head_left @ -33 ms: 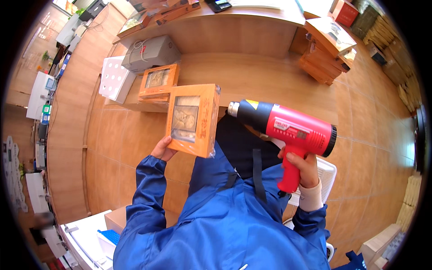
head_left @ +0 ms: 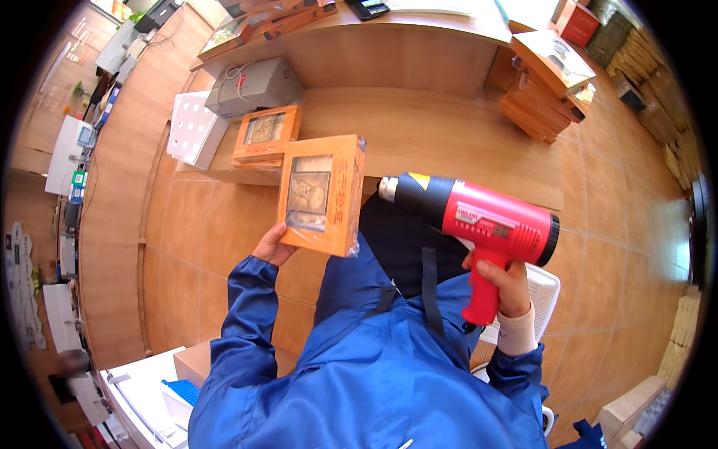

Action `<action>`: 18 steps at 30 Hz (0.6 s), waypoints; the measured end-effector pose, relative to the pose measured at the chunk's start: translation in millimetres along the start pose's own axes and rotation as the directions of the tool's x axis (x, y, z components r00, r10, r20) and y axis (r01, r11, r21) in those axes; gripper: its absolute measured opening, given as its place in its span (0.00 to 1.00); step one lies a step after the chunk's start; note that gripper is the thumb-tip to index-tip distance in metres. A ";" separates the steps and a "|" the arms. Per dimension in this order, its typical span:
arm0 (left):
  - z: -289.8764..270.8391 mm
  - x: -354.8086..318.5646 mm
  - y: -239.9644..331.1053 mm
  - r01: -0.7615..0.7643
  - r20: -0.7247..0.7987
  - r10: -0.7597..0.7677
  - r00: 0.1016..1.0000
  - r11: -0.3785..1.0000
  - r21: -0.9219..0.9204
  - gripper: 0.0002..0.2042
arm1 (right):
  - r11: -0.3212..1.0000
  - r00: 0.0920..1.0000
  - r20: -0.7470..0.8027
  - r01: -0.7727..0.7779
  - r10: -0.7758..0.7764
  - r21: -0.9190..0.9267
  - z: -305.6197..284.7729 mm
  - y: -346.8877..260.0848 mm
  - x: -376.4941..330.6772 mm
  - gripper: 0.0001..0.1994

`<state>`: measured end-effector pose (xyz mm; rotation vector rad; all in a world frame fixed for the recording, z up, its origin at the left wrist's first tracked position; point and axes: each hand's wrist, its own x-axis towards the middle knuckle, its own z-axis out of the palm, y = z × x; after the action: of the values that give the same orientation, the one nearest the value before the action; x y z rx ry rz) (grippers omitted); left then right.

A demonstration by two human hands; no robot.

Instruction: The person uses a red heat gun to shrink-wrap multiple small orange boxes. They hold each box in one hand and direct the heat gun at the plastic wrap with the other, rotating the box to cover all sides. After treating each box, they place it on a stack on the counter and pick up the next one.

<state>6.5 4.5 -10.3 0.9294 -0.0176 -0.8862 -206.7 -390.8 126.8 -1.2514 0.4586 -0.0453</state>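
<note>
My left hand (head_left: 274,245) grips the lower left corner of an orange gift box (head_left: 345,196) with a window on its front. Clear film wraps the box and looks loose at its right edge and corners. A sculpted beige piece shows behind the window. In my right hand (head_left: 505,282) is a red and black heat gun (head_left: 493,217), fingers wrapped round its handle. Its metal nozzle points left toward the box's right side, a short gap away. Whether the heat gun is running cannot be told.
Similar orange boxes (head_left: 268,129) lie on the low wooden shelf beyond my left hand, beside a grey box (head_left: 258,86) and a white box with round holes (head_left: 196,131). More orange boxes (head_left: 540,105) are stacked at the far right. A white plastic chair (head_left: 544,295) is by my right forearm.
The box in my left hand has shifted slightly upward. The heat gun's nozzle has dipped a little. Both hands keep their hold.
</note>
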 end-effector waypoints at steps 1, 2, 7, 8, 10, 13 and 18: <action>-3.2 1.9 -0.8 -0.001 -0.013 0.000 1.000 1.000 -0.028 0.29 | 0.998 1.000 0.007 0.031 -0.031 -0.062 -0.8 7.2 -3.2 0.20; -7.3 3.6 -1.6 -0.002 -0.025 0.001 1.000 0.998 -0.055 0.28 | 0.999 1.000 0.025 0.003 -0.002 -0.047 0.8 9.1 -7.8 0.19; -20.3 11.7 -2.4 -0.013 -0.105 0.000 0.994 0.992 -0.125 0.27 | 0.992 0.991 0.071 -0.108 0.112 -0.059 4.0 16.5 -23.6 0.19; -19.4 12.7 -2.7 -0.014 -0.115 -0.001 0.993 0.992 -0.124 0.27 | 0.991 0.990 0.075 -0.116 0.121 -0.069 4.4 18.9 -25.4 0.19; -17.9 13.8 -3.5 -0.014 -0.126 -0.002 0.992 0.992 -0.126 0.27 | 0.993 0.996 0.054 -0.069 0.075 -0.099 5.6 23.6 -26.2 0.19; -17.0 14.6 -4.3 -0.014 -0.122 -0.001 0.993 0.992 -0.129 0.26 | 0.994 0.995 0.050 -0.085 0.088 -0.070 6.3 19.7 -24.4 0.19; -13.1 13.6 -2.5 0.005 -0.090 -0.015 0.996 0.994 -0.112 0.26 | 0.995 0.996 0.046 -0.079 0.082 -0.054 6.8 19.7 -20.7 0.17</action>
<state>18.6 3.7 -24.9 0.8646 0.1136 -0.8446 -227.4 -372.5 116.7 -1.2816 0.4707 0.0656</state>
